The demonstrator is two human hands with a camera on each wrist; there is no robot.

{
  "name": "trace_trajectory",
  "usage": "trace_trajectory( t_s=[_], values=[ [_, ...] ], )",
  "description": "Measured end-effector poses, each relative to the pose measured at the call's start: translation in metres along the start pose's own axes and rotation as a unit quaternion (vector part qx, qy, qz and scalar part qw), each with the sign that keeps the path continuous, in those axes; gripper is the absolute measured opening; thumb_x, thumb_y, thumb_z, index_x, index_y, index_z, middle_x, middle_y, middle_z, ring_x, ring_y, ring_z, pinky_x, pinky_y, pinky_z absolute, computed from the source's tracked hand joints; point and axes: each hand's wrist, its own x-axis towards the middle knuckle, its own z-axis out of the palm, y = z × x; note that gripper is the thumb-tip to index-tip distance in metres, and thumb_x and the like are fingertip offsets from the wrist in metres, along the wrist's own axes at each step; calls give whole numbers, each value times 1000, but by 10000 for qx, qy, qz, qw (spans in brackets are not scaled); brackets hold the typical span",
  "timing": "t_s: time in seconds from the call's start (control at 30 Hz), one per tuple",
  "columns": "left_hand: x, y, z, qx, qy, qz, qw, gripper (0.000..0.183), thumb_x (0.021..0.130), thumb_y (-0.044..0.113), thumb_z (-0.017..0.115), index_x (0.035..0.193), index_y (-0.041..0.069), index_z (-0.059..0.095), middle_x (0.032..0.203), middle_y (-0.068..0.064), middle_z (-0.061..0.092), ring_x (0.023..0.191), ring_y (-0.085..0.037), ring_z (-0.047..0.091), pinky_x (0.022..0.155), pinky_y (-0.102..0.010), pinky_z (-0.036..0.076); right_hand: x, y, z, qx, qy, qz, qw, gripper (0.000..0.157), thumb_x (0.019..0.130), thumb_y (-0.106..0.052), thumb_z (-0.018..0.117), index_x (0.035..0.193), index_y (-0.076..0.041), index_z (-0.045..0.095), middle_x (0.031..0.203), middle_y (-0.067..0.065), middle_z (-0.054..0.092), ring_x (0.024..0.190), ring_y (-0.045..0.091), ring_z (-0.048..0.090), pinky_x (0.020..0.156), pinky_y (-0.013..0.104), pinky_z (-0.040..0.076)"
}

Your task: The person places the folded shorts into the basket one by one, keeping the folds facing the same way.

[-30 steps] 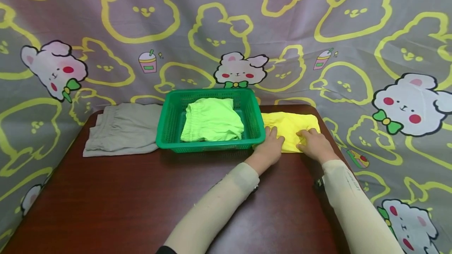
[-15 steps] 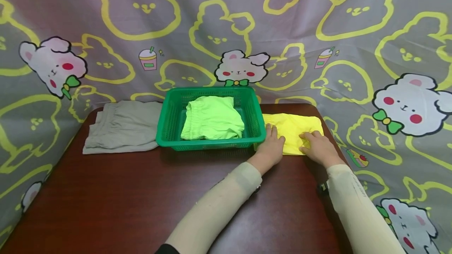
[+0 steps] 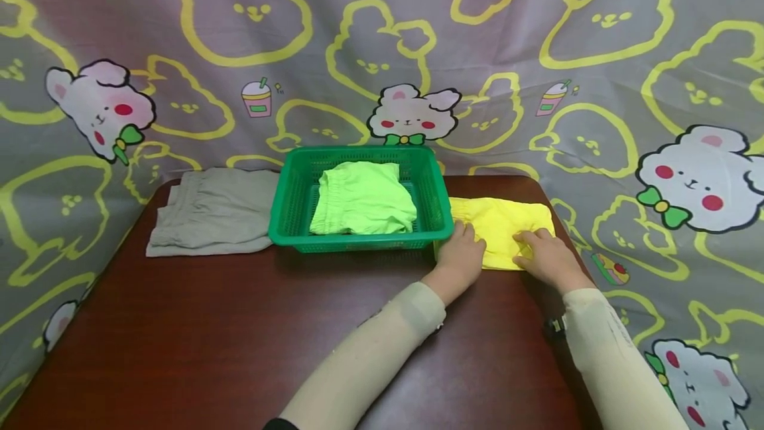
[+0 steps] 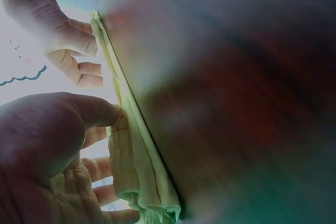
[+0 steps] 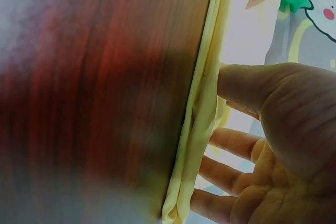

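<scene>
Folded yellow shorts (image 3: 501,221) with a gathered waistband lie flat at the right end of the table. My left hand (image 3: 458,259) presses on their left part, close by the basket. On the right part rests my right hand (image 3: 550,259), its fingertips on the cloth. In the left wrist view, the thumb of the left hand (image 4: 42,145) touches the upper layer near the gathered end, fingers spread. The right wrist view has the right hand (image 5: 286,129) with thumb and straight, parted fingers against the yellow cloth (image 5: 202,114).
A green plastic basket (image 3: 358,242) stands at the back middle, overlapping the yellow shorts' left end in this view. Lime-green folded shorts (image 3: 364,198) lie inside it. Folded grey shorts (image 3: 223,211) lie left of it. A patterned curtain (image 3: 334,38) hangs behind the brown table (image 3: 197,330).
The yellow shorts and both hands on them have slid a little toward me and to the right. The basket and grey shorts keep their places; the head view has shifted slightly.
</scene>
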Motion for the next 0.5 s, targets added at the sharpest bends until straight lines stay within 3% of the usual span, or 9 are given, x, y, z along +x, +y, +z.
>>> trace_trajectory(
  t_s=[0.13,0.27,0.5],
  values=[
    [-5,2,-4,-39,100,-40,9999,29,110,32,44,130,35,64,141,1,52,134,-24,36,111,-35,30,-5,-1,-1,19,-1,11,10000,52,92,-28,74,136,-3,60,125,31,55,104,55,57,86,66,48],
    [-9,9,-8,-233,87,-294,9993,28,109,33,45,123,37,69,133,3,56,127,-22,39,99,-32,39,-9,-1,-1,19,-63,22,10000,54,92,-29,75,137,-3,60,124,31,56,102,53,58,85,65,49],
    [-15,25,-17,-229,-66,-564,9981,28,109,36,46,118,41,72,128,5,58,129,-24,39,108,-48,35,-18,-1,-1,97,-45,5,9999,55,90,-29,78,135,-4,62,124,30,57,102,52,59,85,65,50]
  ],
)
